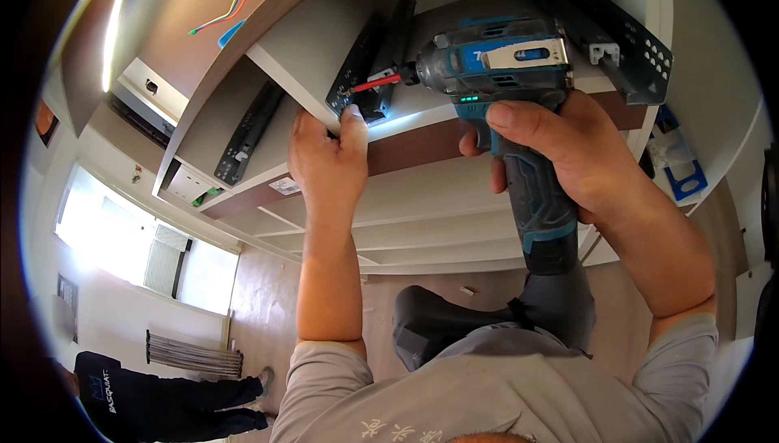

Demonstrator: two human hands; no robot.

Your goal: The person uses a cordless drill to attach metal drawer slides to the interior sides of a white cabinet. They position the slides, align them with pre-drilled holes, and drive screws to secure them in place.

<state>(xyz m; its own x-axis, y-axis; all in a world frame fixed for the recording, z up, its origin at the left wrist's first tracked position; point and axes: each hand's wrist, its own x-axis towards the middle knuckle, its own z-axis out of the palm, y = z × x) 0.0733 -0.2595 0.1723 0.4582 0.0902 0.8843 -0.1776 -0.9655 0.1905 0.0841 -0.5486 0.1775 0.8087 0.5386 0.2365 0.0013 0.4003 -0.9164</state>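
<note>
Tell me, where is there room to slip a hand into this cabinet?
Bare white panel lies left of the black drawer slide. It is crowded where the left hand grips the edge and the right hand aims the blue drill.

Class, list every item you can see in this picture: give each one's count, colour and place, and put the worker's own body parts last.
Cordless blue-and-grey drill driver: one, centre top, red-tipped bit pointing left.
Black metal drawer slide: one at the bit; another further left; a third upper right.
White cabinet panel: one, carrying the slide at the bit.
Coloured wires: a few, top left.
Blue plastic piece: one, right edge.
Another person in dark clothes: one, bottom left.
Left hand: fingers gripping the panel edge.
Right hand: wrapped round the drill handle.
</note>
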